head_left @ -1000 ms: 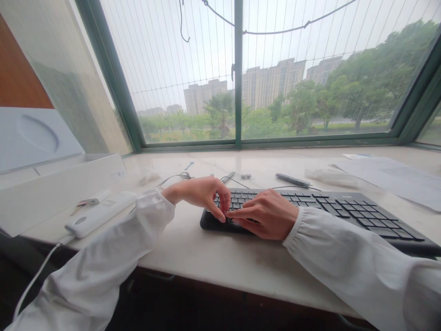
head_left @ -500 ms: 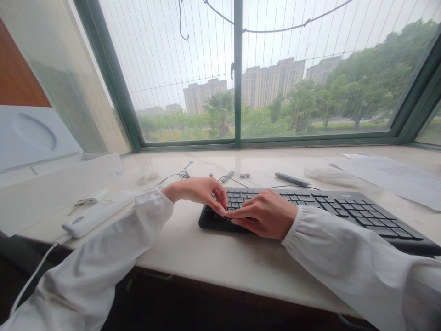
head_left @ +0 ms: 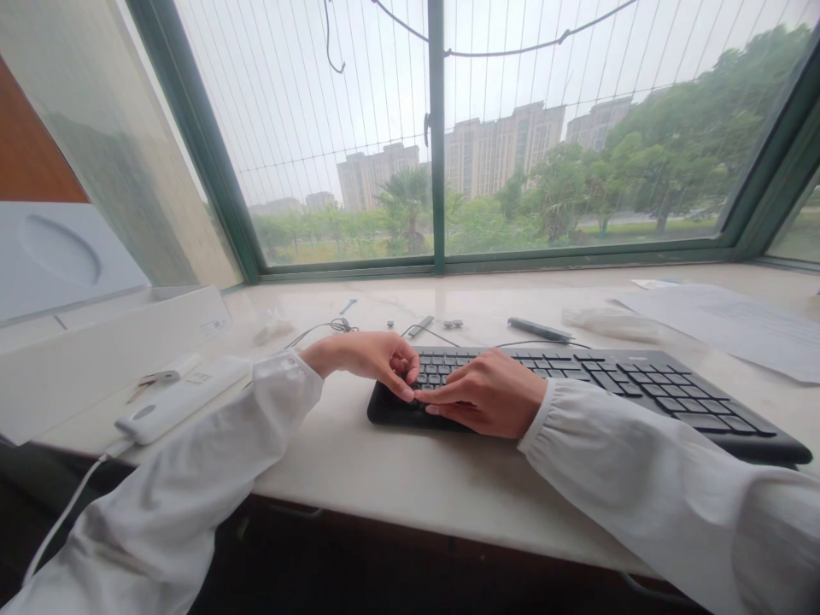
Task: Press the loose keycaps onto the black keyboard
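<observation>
A black keyboard lies on the pale marble sill. Both hands meet over its left end. My left hand arches down from the left, its fingers curled and the tips pinched on the keys near the corner. My right hand lies low over the keys, forefinger and thumb pressed together and pointing left, touching the left fingertips. What sits between the fingertips is too small to make out. Both arms wear white sleeves.
A white device with a cable and a long white box lie to the left. Behind the keyboard are a dark pen, a thin coiled wire and small parts. Papers lie far right. A big window stands behind.
The hands stay pinched together at the keyboard's left end. The left fingers have shifted slightly on the keys, and the view has drifted a little.
</observation>
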Tool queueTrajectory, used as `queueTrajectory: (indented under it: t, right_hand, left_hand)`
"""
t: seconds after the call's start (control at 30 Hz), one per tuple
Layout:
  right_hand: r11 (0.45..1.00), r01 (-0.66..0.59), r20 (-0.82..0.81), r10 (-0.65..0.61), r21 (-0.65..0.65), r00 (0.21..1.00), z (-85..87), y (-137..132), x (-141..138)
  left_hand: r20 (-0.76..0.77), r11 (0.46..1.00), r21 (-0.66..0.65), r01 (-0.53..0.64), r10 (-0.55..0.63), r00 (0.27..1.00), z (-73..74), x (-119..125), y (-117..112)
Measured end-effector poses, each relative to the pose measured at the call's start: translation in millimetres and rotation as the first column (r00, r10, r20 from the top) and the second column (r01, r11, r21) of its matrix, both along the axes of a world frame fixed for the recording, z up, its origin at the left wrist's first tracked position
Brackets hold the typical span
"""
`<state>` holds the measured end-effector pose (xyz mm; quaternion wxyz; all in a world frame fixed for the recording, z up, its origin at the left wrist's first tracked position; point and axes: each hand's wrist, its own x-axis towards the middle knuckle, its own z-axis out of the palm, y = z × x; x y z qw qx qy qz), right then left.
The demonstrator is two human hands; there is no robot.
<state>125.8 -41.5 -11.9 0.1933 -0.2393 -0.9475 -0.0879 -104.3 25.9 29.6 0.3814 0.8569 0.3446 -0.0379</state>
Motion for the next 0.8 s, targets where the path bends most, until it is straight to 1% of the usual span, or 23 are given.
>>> queueTrajectory:
  t: [0.17, 0.23, 0.33, 0.4, 0.6, 0.73, 0.8]
  right_hand:
    - [0.997, 0.010, 0.048, -0.013, 0.079, 0.999, 0.1, -0.3, -1.5]
    - [0.993, -0.009, 0.068, 0.001, 0.117, 0.998, -0.4, -0.2, -2.2]
    - [0.989, -0.041, 0.089, 0.028, 0.144, 0.996, -0.2, -0.5, -3.3]
    - [0.991, -0.042, 0.078, 0.032, 0.131, 0.996, 0.5, -0.6, -4.0]
    - [0.999, -0.043, 0.035, 0.042, 0.023, 0.999, 1.8, 1.6, -5.1]
    - [1.000, -0.027, 0.056, 0.028, -0.008, 0.998, 3.4, 1.9, -6.1]
    - [1.000, -0.023, 0.069, 0.024, -0.020, 0.997, 4.2, 1.7, -6.7]
  left_hand:
    - [0.029, 0.998, -0.062, 0.004, -0.002, 1.000, -1.8, 1.7, -1.9]
    - [0.026, 0.996, -0.084, 0.012, -0.010, 1.000, -1.8, 2.8, -4.3]
    - [0.015, 0.997, -0.079, 0.024, -0.022, 1.000, -1.6, 3.9, -7.1]
    - [0.016, 0.996, -0.082, 0.029, -0.028, 0.999, -1.4, 4.3, -7.6]
    - [-0.004, 0.993, -0.114, 0.017, -0.017, 1.000, 1.5, 6.5, -7.1]
    - [-0.037, 0.995, -0.088, 0.036, -0.039, 0.999, 3.5, 8.4, -7.2]
    - [-0.055, 0.998, -0.047, 0.051, -0.054, 0.997, 3.9, 9.2, -7.5]
